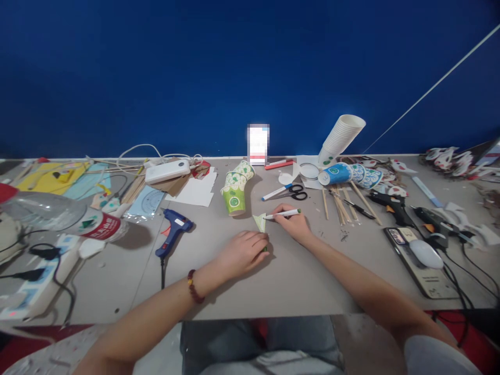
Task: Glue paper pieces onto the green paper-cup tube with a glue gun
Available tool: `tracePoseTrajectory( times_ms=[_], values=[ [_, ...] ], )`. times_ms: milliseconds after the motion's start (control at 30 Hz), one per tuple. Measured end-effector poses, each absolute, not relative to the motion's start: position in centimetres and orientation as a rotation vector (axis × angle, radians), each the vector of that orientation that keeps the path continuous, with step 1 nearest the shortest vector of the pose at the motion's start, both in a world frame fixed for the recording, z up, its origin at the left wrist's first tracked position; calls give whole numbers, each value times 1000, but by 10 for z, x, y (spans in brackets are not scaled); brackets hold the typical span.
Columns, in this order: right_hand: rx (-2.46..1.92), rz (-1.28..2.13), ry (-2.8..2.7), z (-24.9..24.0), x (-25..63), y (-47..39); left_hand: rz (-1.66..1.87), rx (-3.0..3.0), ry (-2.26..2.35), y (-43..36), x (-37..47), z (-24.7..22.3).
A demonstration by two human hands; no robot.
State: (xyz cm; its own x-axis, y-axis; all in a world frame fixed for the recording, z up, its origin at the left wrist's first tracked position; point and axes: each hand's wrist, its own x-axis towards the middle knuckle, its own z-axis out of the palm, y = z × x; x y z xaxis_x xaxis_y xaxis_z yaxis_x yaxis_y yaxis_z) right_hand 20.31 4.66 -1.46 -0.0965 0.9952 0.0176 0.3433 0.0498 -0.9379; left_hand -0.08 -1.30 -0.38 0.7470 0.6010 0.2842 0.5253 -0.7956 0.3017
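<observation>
My right hand (pixel 292 224) grips a white marker (pixel 287 213) whose tip is at a small triangular piece of paper (pixel 261 223) with green colouring on it. My left hand (pixel 248 251) lies low on the table, fingers curled, at the lower edge of that paper. A small green marker cap (pixel 265 249) shows between its thumb and fingers, mostly hidden. Beyond the paper, a curved stack of green-patterned paper cups (pixel 234 195) lies on its side. Black-handled scissors (pixel 297 192) and a blue-capped marker (pixel 276 192) are just behind the right hand.
A blue glue gun (pixel 174 232), water bottle (pixel 70 216) and power strip (pixel 42 276) are on the left. To the right are blue-patterned cups (pixel 347 174), wooden sticks (pixel 341 208), black glue guns (pixel 394 208) and a phone (pixel 425 276) under a white mouse (pixel 426 253). A tall cup stack (pixel 341 140) leans behind.
</observation>
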Motion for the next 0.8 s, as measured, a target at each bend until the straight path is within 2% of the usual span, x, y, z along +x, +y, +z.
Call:
tracePoseTrajectory(
  times_ms=[367, 800],
  values=[
    [-1423, 1012, -1566, -14, 203, 47, 546, 2742, 896, -13, -1, -6],
    [-1294, 1143, -1619, -13, 202, 45, 520, 2718, 909, -13, -1, -6]
  ],
)
